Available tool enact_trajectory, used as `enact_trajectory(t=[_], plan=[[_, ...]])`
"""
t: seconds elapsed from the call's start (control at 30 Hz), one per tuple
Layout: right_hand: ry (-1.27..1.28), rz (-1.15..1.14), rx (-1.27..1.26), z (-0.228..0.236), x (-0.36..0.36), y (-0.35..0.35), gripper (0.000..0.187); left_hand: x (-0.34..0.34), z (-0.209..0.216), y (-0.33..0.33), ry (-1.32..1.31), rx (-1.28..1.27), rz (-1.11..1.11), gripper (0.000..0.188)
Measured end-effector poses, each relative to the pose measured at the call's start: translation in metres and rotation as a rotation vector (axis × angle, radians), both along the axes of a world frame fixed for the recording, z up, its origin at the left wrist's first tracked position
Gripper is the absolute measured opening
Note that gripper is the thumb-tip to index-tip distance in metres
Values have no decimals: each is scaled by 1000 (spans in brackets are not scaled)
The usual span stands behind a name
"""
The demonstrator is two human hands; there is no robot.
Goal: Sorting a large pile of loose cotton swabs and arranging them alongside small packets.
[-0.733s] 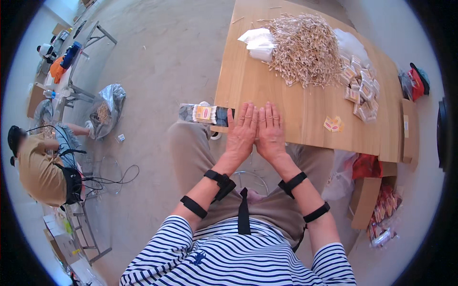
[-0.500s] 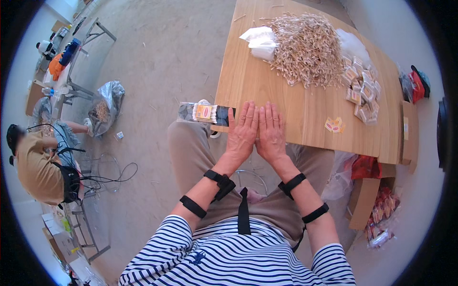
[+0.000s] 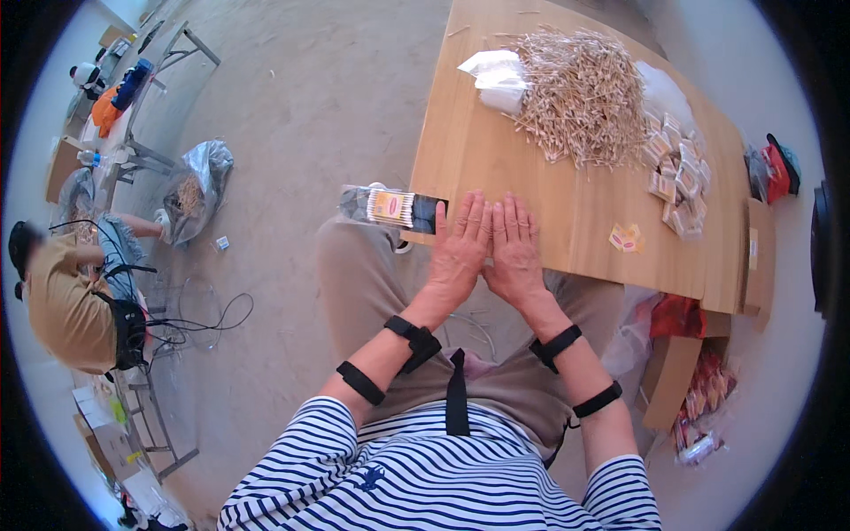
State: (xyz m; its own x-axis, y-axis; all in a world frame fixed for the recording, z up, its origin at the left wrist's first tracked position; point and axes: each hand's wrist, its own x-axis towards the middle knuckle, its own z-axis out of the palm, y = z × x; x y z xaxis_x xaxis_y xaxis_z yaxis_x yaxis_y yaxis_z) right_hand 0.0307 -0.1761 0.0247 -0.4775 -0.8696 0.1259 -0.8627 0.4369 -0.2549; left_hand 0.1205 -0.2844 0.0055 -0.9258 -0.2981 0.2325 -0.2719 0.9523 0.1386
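My left hand (image 3: 458,249) and my right hand (image 3: 513,247) lie flat, palms down and side by side, on the near edge of a wooden table (image 3: 567,199). Both hold nothing, fingers stretched out and close together. Just left of my left hand a clear packet of thin sticks with a dark end (image 3: 400,209) pokes over the table edge. A big heap of small wooden sticks (image 3: 586,94) sits at the far part of the table, beside a white bag (image 3: 493,73). Small packets (image 3: 676,168) lie at the right, and a little orange one (image 3: 625,237) rests nearer my right hand.
Another person (image 3: 66,288) sits on the floor at the left among cables (image 3: 204,310). A grey sack (image 3: 197,181) lies on the concrete floor. Metal frame tables (image 3: 133,146) stand at far left. Cardboard boxes and red packs (image 3: 699,389) sit under the table's right end.
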Motion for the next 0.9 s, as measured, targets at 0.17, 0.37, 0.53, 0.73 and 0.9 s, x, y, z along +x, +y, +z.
enact_trajectory(t=[0.17, 0.37, 0.53, 0.73, 0.9], plan=[[10, 13, 16, 3, -1, 2, 109, 0, 1, 2, 13, 15, 12, 78], [-9, 25, -9, -4, -2, 1, 105, -1, -1, 3, 34, 48, 24, 74], [101, -2, 38, -13, -2, 1, 100, 3, 6, 3, 41, 18, 37, 78], [-5, -9, 109, 5, 1, -2, 115, 67, 62, -10, 324, 460, 65, 49], [7, 2, 72, 5, 2, -3, 119, 96, 23, -41, 456, 1316, 527, 38]])
